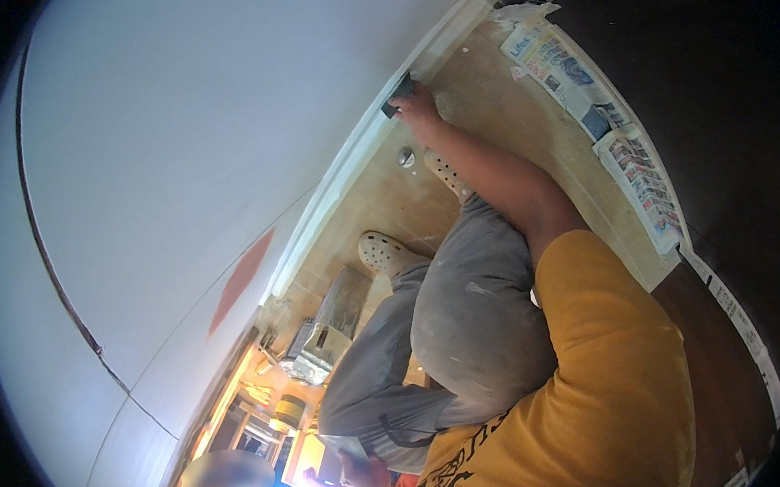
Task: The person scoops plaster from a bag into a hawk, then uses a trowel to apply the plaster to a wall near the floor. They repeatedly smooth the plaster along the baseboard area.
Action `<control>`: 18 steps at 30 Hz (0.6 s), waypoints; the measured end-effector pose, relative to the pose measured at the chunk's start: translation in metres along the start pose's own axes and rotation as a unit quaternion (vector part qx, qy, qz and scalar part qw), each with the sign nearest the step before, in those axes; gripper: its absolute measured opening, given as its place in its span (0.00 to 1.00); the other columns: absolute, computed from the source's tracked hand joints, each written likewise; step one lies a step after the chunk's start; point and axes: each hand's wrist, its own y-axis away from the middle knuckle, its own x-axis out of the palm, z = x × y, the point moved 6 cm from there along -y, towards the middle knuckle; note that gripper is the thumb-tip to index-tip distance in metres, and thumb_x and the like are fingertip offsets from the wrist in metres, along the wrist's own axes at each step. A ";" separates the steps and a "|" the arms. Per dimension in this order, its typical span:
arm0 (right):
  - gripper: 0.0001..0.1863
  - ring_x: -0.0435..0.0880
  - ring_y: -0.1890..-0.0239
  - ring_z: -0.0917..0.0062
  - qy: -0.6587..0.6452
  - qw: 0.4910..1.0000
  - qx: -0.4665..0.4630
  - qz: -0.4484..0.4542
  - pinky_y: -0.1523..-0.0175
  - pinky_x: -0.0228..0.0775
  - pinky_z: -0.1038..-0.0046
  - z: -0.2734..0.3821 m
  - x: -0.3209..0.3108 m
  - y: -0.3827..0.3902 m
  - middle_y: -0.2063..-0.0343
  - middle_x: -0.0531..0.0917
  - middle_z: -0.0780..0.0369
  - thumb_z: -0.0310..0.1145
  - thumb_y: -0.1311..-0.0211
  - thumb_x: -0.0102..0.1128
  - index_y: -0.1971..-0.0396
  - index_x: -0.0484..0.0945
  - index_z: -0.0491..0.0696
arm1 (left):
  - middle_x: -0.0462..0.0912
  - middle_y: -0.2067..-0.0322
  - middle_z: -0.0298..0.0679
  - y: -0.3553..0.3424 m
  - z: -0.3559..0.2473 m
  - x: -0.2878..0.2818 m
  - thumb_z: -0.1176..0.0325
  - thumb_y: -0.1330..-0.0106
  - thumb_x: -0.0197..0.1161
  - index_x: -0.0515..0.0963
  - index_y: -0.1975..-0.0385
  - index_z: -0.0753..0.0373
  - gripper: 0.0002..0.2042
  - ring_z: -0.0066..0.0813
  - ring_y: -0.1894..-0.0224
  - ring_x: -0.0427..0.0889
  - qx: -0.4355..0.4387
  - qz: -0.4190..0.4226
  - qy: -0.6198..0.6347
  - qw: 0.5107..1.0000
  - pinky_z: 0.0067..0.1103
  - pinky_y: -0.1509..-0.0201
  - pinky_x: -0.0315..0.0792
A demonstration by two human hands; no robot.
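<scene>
My right hand (415, 106) grips a dark rectangular block (394, 96) against the white taped strip (338, 170) along the base of the pale wall (154, 106). At the bottom, my left hand (361, 476) is closed on a pale flat object (339, 448) beside my leg, too unclear to identify further. My bent legs in grey trousers (481, 318) and my beige perforated clogs (386, 253) lie below the wall strip. A small round metal piece (406, 157) sits on the floor near one clog.
Newspaper-covered edging (630, 177) borders the dusty floor (545, 133) on the right, beside a dark area (724, 111). At lower left are a grey box (336, 315), a tape roll (289, 412), lit shelving, and another person (230, 479), whose hand shows near my left hand.
</scene>
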 end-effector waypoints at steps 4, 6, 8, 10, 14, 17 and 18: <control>0.32 0.80 0.48 0.69 0.076 0.991 -0.112 0.015 0.47 0.76 0.67 0.003 0.009 0.010 0.50 0.79 0.59 0.23 0.46 0.68 0.41 0.66 0.47 | 0.84 0.54 0.24 0.032 -0.033 0.066 0.56 0.26 0.58 0.78 0.46 0.52 0.15 0.19 0.60 0.84 -0.032 0.045 0.050 0.997 0.15 0.74 0.78; 0.36 0.80 0.47 0.66 0.133 0.978 -0.163 0.012 0.45 0.75 0.66 0.007 0.017 0.032 0.49 0.78 0.57 0.23 0.45 0.67 0.37 0.62 0.46 | 0.85 0.54 0.26 0.037 -0.036 0.070 0.56 0.26 0.58 0.78 0.46 0.53 0.15 0.19 0.60 0.84 -0.019 0.065 0.053 0.996 0.15 0.74 0.78; 0.36 0.81 0.48 0.68 0.242 0.942 -0.231 -0.006 0.44 0.73 0.67 0.010 0.026 0.053 0.49 0.79 0.56 0.22 0.41 0.64 0.34 0.60 0.46 | 0.85 0.55 0.28 0.048 -0.036 0.079 0.56 0.26 0.58 0.77 0.45 0.53 0.15 0.19 0.61 0.84 -0.069 0.057 0.146 0.985 0.16 0.74 0.79; 0.36 0.80 0.47 0.64 0.289 0.928 -0.234 0.007 0.42 0.72 0.66 -0.002 0.013 0.057 0.48 0.79 0.54 0.23 0.41 0.65 0.33 0.60 0.45 | 0.85 0.55 0.29 0.044 -0.041 0.086 0.56 0.26 0.58 0.77 0.45 0.55 0.15 0.19 0.61 0.85 -0.089 0.058 0.179 0.978 0.16 0.74 0.80; 0.36 0.79 0.43 0.62 0.356 0.928 -0.108 -0.007 0.39 0.70 0.66 -0.029 -0.011 0.057 0.48 0.80 0.51 0.27 0.42 0.67 0.34 0.63 0.43 | 0.85 0.54 0.31 0.021 -0.023 0.043 0.56 0.26 0.58 0.76 0.45 0.56 0.16 0.20 0.60 0.85 -0.034 0.019 0.096 0.995 0.16 0.74 0.80; 0.33 0.80 0.45 0.60 0.366 0.915 -0.132 -0.110 0.42 0.72 0.65 -0.018 -0.043 0.031 0.51 0.81 0.50 0.33 0.42 0.68 0.37 0.67 0.41 | 0.84 0.51 0.31 -0.002 -0.004 0.002 0.57 0.26 0.58 0.76 0.45 0.56 0.16 0.21 0.56 0.84 0.027 -0.001 -0.008 1.000 0.17 0.72 0.80; 0.32 0.80 0.46 0.61 0.317 0.936 -0.106 -0.108 0.44 0.73 0.64 -0.017 -0.061 0.009 0.51 0.81 0.50 0.35 0.42 0.67 0.39 0.68 0.41 | 0.83 0.50 0.31 -0.011 -0.010 0.001 0.57 0.26 0.58 0.76 0.45 0.56 0.16 0.22 0.55 0.84 0.081 0.015 -0.082 0.993 0.17 0.69 0.81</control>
